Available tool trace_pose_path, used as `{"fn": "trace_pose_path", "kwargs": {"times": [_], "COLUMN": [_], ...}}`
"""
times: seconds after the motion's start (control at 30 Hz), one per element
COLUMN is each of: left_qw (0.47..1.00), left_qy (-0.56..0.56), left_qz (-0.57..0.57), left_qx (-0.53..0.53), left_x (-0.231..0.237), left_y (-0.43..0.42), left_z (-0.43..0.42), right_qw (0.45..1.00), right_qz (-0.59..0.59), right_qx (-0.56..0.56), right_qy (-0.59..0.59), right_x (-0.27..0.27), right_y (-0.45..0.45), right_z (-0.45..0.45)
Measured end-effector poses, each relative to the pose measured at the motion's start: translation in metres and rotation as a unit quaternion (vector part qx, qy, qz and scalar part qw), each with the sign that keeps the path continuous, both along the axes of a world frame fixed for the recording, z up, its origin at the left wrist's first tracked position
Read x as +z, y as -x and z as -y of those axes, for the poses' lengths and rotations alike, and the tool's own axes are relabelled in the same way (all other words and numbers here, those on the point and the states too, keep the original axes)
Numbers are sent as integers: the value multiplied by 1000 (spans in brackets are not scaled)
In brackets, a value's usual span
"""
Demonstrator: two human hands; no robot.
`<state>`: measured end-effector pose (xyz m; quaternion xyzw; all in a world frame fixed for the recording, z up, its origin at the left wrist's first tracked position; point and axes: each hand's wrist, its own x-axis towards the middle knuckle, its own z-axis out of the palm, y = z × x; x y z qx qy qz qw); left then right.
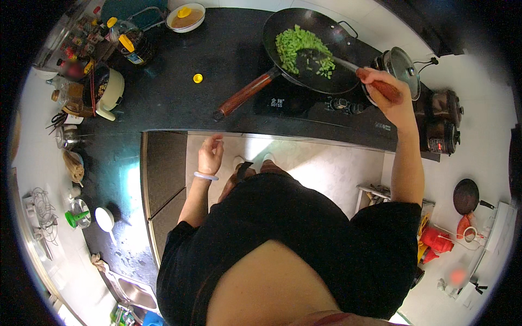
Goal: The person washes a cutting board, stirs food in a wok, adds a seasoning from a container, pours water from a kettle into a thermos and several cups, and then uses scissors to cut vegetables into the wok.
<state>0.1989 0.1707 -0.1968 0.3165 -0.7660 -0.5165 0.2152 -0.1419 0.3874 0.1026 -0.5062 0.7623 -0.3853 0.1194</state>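
Observation:
My right hand [386,93] grips the wooden handle of a metal spatula [344,63], whose blade end reaches into a dark wok [334,38]. Chopped green vegetable pieces [299,42] lie in the wok, most heaped at the far left, with a few scattered near the spatula. The wok sits over the stove, its wooden handle [248,93] pointing towards the near left. My left hand [211,155] hangs in front of the counter edge with fingers loosely curled, holding nothing, a pale bangle [206,176] on the wrist.
A yellow bottle cap [197,78] lies on the black counter [171,102]. Farther left stand a large oil bottle [132,47], an enamel bowl [185,25] of liquid and a cream pot [111,87]. A glass-lidded pot [401,73] is right of the wok; a sink [136,292] lies lower left.

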Motion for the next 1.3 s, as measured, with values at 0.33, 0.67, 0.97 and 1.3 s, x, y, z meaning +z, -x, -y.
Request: {"fn": "trace_pose_path", "kwargs": {"times": [0.33, 0.67, 0.97, 1.3], "left_qw": [1000, 1000, 1000, 999], "left_qy": [-18, 11, 2, -7], "left_qz": [-5, -6, -3, 44], "left_qx": [-15, 13, 20, 26], "left_x": [-6, 1, 16, 33], "left_y": [-13, -19, -7, -11], "left_z": [7, 9, -26, -52], "right_qw": [989, 997, 983, 990], "right_qz": [-147, -78, -158, -125], "right_qx": [7, 7, -12, 27], "right_qy": [27, -11, 98, 64], "right_x": [-47, 30, -59, -46], "right_y": [-13, -65, -7, -17], "right_z": [7, -42, -7, -67]}}
